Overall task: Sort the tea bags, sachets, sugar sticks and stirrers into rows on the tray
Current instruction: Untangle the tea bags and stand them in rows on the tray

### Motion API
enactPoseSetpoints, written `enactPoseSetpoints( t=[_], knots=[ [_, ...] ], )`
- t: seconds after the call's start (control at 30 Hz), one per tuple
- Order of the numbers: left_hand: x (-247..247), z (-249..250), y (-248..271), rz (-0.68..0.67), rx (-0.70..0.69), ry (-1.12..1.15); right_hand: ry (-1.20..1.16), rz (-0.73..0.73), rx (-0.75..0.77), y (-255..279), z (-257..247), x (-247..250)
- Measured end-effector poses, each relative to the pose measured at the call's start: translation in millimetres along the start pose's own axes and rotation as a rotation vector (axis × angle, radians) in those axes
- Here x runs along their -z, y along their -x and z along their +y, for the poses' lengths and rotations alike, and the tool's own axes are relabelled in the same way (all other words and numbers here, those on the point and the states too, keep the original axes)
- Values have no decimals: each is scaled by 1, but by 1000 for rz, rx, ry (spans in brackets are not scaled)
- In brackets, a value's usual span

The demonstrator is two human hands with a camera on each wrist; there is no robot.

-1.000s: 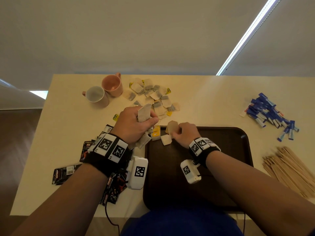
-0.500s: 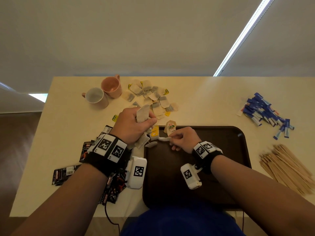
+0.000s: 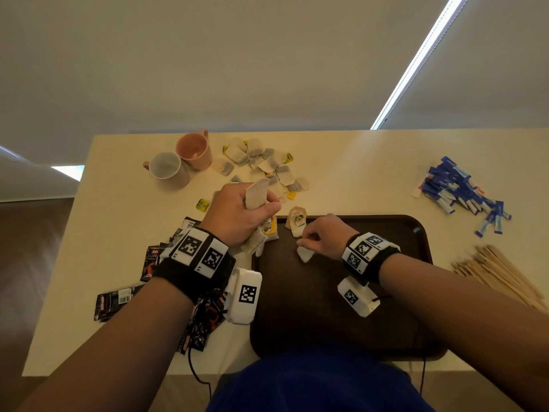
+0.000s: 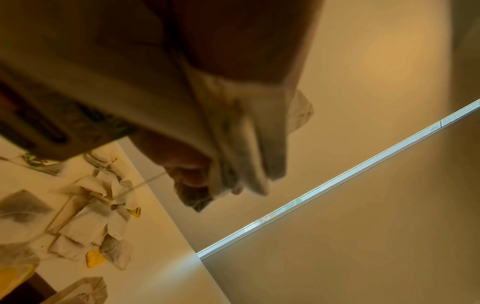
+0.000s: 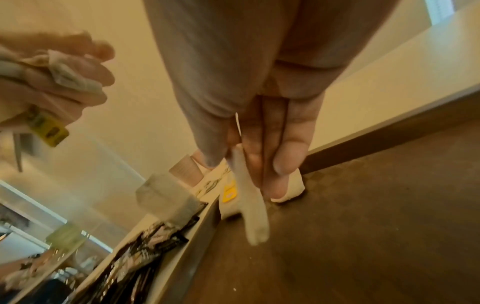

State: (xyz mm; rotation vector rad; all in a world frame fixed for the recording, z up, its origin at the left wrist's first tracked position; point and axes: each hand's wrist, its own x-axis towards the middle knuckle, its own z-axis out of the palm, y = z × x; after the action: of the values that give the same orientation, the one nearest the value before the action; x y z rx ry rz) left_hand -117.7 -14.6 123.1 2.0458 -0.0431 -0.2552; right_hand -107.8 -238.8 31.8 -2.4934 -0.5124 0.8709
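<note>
My left hand (image 3: 266, 208) hovers off the far left corner of the dark brown tray (image 3: 341, 322) and grips a bunch of tea bags (image 3: 257, 195). The bunch shows close up in the left wrist view (image 4: 246, 144). My right hand (image 3: 303, 238) is over the tray's far left part and pinches a single tea bag (image 3: 304, 253) between thumb and fingers; in the right wrist view this tea bag (image 5: 250, 207) hangs just above the tray (image 5: 376, 226). Another tea bag (image 3: 297, 222) with a printed tag lies at the tray's far left corner.
A pile of loose tea bags (image 3: 267, 165) lies behind my hands, with two mugs (image 3: 178, 162) to its left. Black sachets (image 3: 118, 298) lie left of the tray. Blue sugar sticks (image 3: 457, 188) and wooden stirrers (image 3: 499, 272) lie to its right.
My right hand has left the printed tea bag at the tray's corner, taken a single tea bag and drawn it toward me over the tray. The left hand has held still.
</note>
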Motion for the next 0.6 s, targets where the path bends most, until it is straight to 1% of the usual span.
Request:
enactPoseSetpoints(
  t=[0.17,0.37,0.5,0.6],
  knots=[
    [-1,0,-1,-4,2,-4,65,-79,-21,-2,4,4],
    [-1,1,-3,-10,8,-6,59,-13,-38,-8,8,5],
    [-1,1,-3,-7,18,-6,157,-14,-15,-24,6,6],
    [0,-1,-4,0,26,-8,164,36,-25,-40,5,5]
  ],
)
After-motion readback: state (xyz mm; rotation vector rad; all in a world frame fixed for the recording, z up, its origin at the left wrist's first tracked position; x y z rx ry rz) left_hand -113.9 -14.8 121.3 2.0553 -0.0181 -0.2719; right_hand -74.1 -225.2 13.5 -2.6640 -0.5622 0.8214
